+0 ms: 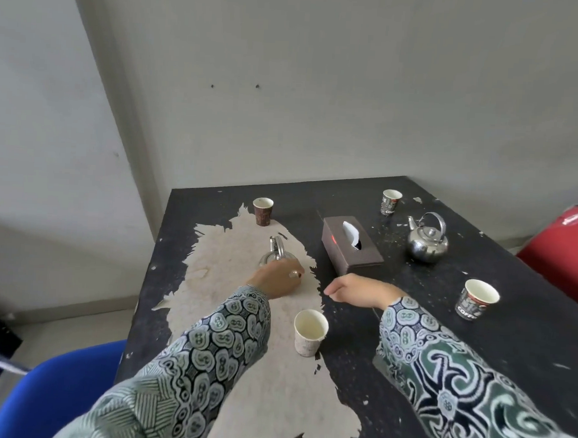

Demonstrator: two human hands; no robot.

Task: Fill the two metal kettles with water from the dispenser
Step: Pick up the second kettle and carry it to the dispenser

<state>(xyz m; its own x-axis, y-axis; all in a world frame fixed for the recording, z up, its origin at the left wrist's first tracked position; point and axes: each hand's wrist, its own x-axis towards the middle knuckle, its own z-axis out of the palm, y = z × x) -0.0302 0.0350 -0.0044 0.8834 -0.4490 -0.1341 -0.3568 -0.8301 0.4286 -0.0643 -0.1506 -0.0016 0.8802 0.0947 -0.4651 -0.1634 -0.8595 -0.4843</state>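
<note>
Steel kettle A: on worn pale patch of surface, approx. centre; handle upright, body partly hidden behind left hand.
Steel kettle B: at 2 o'clock from kettle A, well apart, lid on, standing free.
Left hand: against near side of kettle A; fingers hidden, can't tell if gripping.
Right hand: resting on surface, fingers loosely curled, holding nothing.
Tissue box: btwn the kettles.
White cup: 6 o'clock of hands.
</note>
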